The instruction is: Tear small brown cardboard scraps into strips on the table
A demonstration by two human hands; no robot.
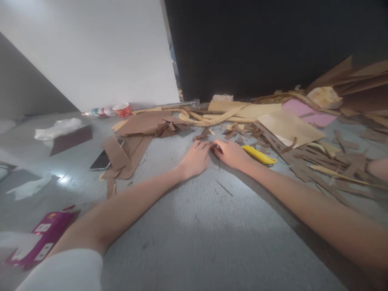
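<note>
My left hand (196, 157) rests low over the grey tabletop with its fingers bent and pressed together. Its tips meet those of my right hand (229, 152), which is closed in a pinch. What lies between the fingertips is mostly hidden and too small to name. Just beyond the left fingers shows a small brown paper piece (203, 134) with a ridged look; I cannot tell whether it is held. A yellow-handled tool (259, 154), perhaps a cutter, lies right of my right hand. Thin brown slivers (224, 188) are scattered below the hands.
Brown paper sheets (142, 123) partly cover a phone (101, 160) on the left. Paper strips (306, 165) heap up at the right, near another person's hand (378, 167). A red cup (122, 109), a bottle (100, 112) and a purple packet (45, 238) stand or lie leftward.
</note>
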